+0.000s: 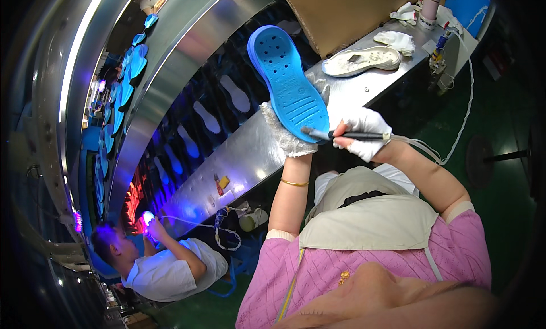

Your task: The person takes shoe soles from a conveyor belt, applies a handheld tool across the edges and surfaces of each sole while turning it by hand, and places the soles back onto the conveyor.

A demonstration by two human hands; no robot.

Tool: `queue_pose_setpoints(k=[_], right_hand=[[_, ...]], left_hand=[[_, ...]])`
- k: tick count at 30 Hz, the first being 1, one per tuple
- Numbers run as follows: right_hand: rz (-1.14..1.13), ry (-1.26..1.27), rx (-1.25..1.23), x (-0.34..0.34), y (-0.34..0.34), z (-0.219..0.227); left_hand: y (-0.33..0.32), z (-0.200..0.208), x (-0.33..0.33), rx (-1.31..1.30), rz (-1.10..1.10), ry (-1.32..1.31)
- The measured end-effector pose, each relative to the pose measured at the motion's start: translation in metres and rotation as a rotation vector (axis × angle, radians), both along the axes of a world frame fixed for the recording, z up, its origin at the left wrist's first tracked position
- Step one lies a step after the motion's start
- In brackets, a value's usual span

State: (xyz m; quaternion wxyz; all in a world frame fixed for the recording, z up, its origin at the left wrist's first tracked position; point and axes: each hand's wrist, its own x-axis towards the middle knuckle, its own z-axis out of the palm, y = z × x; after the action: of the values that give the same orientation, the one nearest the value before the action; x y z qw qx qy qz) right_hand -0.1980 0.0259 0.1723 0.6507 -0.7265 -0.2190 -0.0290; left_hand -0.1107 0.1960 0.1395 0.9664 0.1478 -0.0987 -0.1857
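Observation:
My left hand (286,136), in a white glove, holds a blue shoe sole (288,81) upright with its ridged underside facing me. My right hand (365,134), also gloved in white, grips a dark pen-shaped tool (341,135) with a pale cord trailing from its rear end. The tool's tip touches the lower heel edge of the blue sole.
A white shoe sole (362,60) lies on the metal bench (250,152), beside crumpled white gloves (398,40) and a cardboard sheet (341,13). Behind runs a conveyor with sole-shaped cut-outs (207,117) and blue soles (133,61). Another person (165,266) works at lower left.

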Motion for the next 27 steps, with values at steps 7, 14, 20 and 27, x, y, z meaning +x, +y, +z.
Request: queue_pose_setpoints(k=[7, 14, 20, 27], right_hand=[[-0.042, 0.030, 0.085, 0.003, 0.000, -0.006], [0.093, 0.440, 0.408, -0.013, 0.001, -0.003], [-0.115, -0.267, -0.061, 0.010, -0.003, 0.007], [0.100, -0.204, -0.144, 0.016, -0.007, 0.000]], left_hand=[[0.007, 0.009, 0.010, 0.073, -0.047, 0.018], [0.011, 0.016, 0.016, 0.011, -0.144, -0.030], [0.011, 0.025, 0.016, 0.164, -0.220, 0.014], [0.012, 0.034, 0.032, 0.200, -0.423, 0.043]])
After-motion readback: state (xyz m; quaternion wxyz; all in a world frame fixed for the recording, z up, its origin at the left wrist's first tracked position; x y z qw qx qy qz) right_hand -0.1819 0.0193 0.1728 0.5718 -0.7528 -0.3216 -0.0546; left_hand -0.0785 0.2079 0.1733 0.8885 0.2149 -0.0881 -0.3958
